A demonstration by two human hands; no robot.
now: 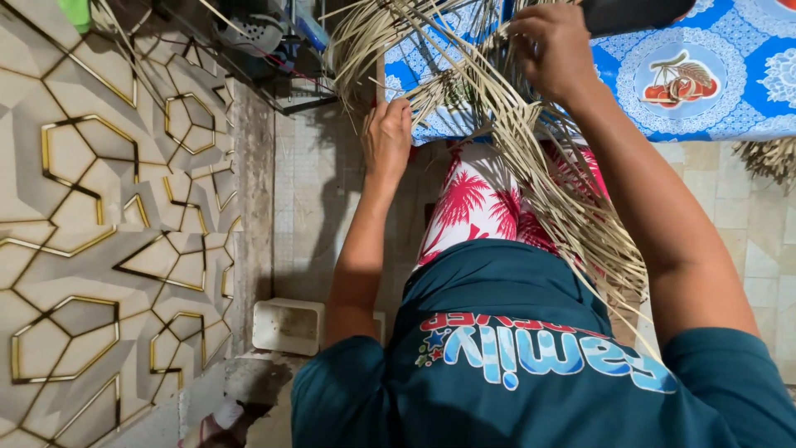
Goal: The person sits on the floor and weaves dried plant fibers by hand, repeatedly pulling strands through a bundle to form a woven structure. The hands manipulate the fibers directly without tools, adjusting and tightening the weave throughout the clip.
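A bundle of long pale straw strips (531, 158), partly woven together, spreads from the blue patterned tablecloth (705, 83) down over my lap. My left hand (386, 137) grips the woven part at its left edge, fingers curled around several strips. At the top of the bundle, my right hand (554, 46) pinches strips over the cloth. I wear a teal shirt and red and white palm-print trousers (477, 207).
A wall with a gold hexagon pattern (99, 207) fills the left side. A small whitish block (288, 325) sits on the tiled floor by the wall. Dark clutter and cables (265, 41) lie at the top. More straw (767, 158) shows at the right edge.
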